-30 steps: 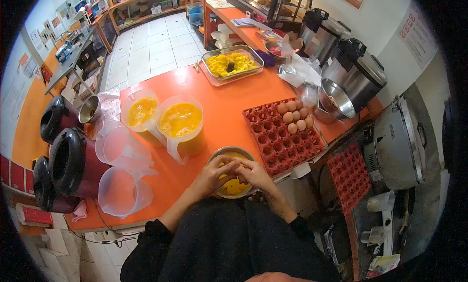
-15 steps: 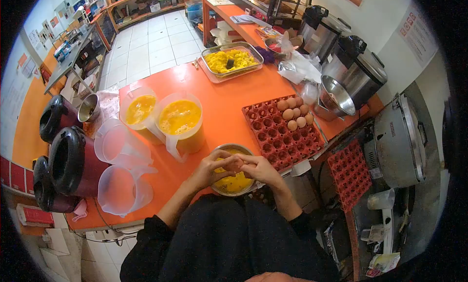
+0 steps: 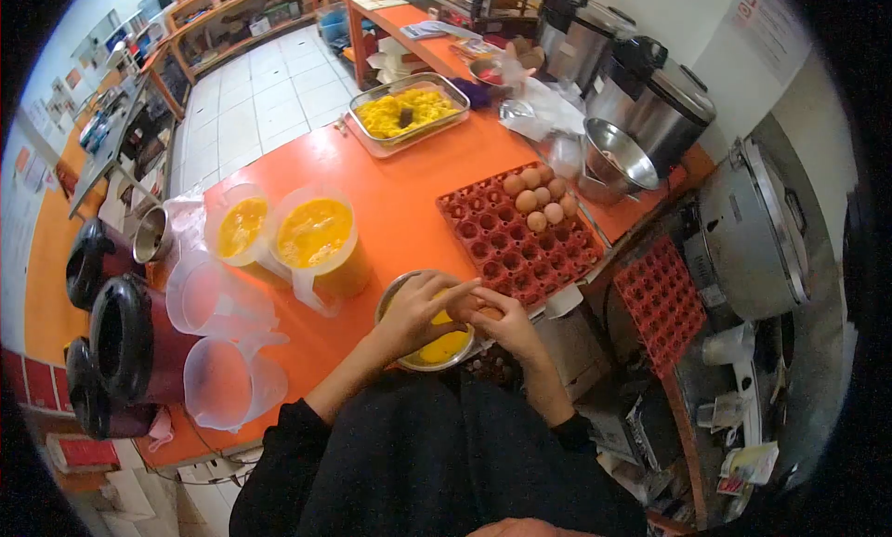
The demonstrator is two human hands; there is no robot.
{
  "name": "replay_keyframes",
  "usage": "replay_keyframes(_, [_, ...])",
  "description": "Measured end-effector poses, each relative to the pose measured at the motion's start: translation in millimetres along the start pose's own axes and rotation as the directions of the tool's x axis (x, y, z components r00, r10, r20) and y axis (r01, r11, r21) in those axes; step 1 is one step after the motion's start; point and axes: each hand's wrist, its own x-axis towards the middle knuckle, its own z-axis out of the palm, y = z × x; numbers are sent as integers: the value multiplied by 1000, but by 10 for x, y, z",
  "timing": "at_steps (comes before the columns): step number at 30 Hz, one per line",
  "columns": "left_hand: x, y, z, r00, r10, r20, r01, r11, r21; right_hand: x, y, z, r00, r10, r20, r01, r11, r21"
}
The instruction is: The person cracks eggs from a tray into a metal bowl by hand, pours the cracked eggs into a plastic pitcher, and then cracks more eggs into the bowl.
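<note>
My left hand [image 3: 415, 312] and my right hand [image 3: 509, 331] meet above the right side of a metal bowl [image 3: 383, 302]. Between their fingertips is a brown eggshell [image 3: 463, 306], partly covered by the fingers, so I cannot tell whether its halves are fully apart. Yellow beaten-looking egg [image 3: 442, 348] lies in the bowl, which sits at the table's near edge. Right of it, a red egg tray [image 3: 506, 251] carries several brown eggs [image 3: 526, 202] in its far right part; many of its cups show no egg.
Two pitchers of yellow egg liquid [image 3: 316, 232] stand left of the bowl, near two translucent pitchers [image 3: 232, 386] and dark red flasks [image 3: 139, 337]. Farther back is a glass dish of yellow food [image 3: 409, 111]. A second egg tray [image 3: 660, 305] and a large steel cooker [image 3: 748, 244] stand right.
Both hands have shifted right across the bowl, with the eggshell between them. The camera view has also turned slightly.
</note>
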Motion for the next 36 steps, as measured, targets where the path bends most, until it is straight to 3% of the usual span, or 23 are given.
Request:
replay_keyframes(3, [302,118,69,968,10,251,16,995,-99,-287,65,-211,964,207,-164,-187,974,128])
replay_keyframes(6, [704,1,171,968,192,162,-173,977,-125,-646,163,-482,951,69,-301,-79,997,-23])
replay_keyframes(7, [869,-80,255,966,215,141,-194,970,-145,-776,212,-571,928,120,-354,-163,982,-95])
replay_keyframes(9, [1204,-230,452,973,147,179,-137,988,-70,-1035,365,-714,859,214,-466,-344,914,-215])
replay_keyframes(12, [1624,-420,835,972,45,230,-43,999,-15,-1285,808,-777,772,153,-617,-546,655,-521])
replay_keyframes(15, [1831,-623,1331,969,-37,245,15,996,91,-1407,1274,-743,701,199,-684,-614,656,-439])
replay_keyframes(18, [1913,-621,1592,960,-137,246,69,961,267,-1472,1402,-717,620,164,-767,-742,440,-506])
replay_keyframes(20, [1955,-736,1846,961,-182,207,99,929,357,-1501,1534,-773,592,261,-763,-678,673,-296])
replay_keyframes(22, [1997,-759,1945,959,-231,163,177,941,287,-1486,1499,-799,615,369,-696,-520,854,-6])
replay_keyframes(24, [2007,-790,2001,965,-235,118,191,935,299,-1459,1390,-874,700,436,-565,-278,896,346])
replay_keyframes(27, [1896,-773,1789,991,-10,-134,27,991,130,-1287,945,-811,733,298,-611,21,889,458])
replay_keyframes(30, [1673,-498,1242,993,-115,-24,104,958,-268,-1011,663,-824,740,68,-669,30,991,133])
replay_keyframes(31, [1551,-409,1034,996,-81,-25,70,953,-295,-906,481,-757,726,-74,-684,74,997,-29])
replay_keyframes(33, [1239,-282,658,999,-17,-36,3,939,-345,-693,25,-511,681,-359,-638,161,924,-348])
replay_keyframes(35, [827,-234,474,976,-167,143,219,701,-679,-546,-291,-268,652,-566,-504,233,783,-577])
replay_keyframes(36, [659,-116,305,966,-203,161,259,744,-616,-467,-360,-149,631,-655,-415,270,688,-674])
